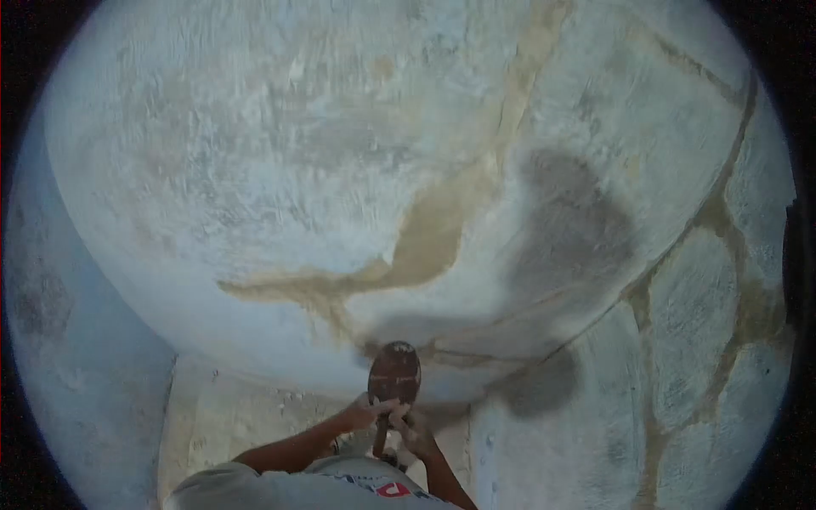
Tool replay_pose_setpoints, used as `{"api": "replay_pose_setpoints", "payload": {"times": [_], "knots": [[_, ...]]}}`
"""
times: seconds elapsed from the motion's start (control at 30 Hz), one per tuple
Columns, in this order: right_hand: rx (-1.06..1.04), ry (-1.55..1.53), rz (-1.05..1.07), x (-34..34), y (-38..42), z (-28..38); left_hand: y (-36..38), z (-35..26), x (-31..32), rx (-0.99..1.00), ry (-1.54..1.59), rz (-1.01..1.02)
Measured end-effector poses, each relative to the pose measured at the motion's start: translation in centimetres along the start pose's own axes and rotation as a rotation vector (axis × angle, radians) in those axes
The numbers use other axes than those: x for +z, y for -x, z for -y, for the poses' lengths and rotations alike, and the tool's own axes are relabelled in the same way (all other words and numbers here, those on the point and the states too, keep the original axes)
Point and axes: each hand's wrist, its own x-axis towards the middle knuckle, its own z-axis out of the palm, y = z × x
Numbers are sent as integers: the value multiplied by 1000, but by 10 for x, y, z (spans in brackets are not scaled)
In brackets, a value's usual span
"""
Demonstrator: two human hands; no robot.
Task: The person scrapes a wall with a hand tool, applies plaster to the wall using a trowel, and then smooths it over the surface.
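A dark reddish-brown oval-headed tool (395, 372) stands upright in front of the wall, pale smears across its face. My left hand (367, 413) is closed at the lower left edge of the oval. Close beside it, my right hand (414, 430) has its fingers bent around the lower right edge. Below the fingers a narrow brown strip (380, 436), like a handle, points down toward my shirt. Whitish dust marks both hands.
A whitish plastered wall (255, 170) fills most of the view, with a brown patch (433, 229) and brown seams (646, 319) running across it. Dark shadows (569, 229) fall on the right. A bluish wall surface (76, 340) is at the left.
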Motion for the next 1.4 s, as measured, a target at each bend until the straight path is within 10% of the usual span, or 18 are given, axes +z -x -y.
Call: {"api": "replay_pose_setpoints", "payload": {"times": [0.33, 0.47, 0.83, 1.07, 1.17, 1.4], "knots": [[-226, 251, -184, -21, 34, 5, 11, -7, 64, -68, 238, -186], [105, 61, 94, -30, 39, 11, -5, 8, 60, -75, 289, -344], [25, -89, 367, -9, 15, 5, 13, 7, 59, 28, 460, -398], [-141, -82, 43, 30, -38, 31, -4, -53, 41, 364, 870, -337], [-407, 93, 49, 31, -80, 34, -31, -56, 7, 148, 747, -400], [-321, -513, -26, 54, -128, -4, -60, -73, -15, 406, 555, -469]]}}
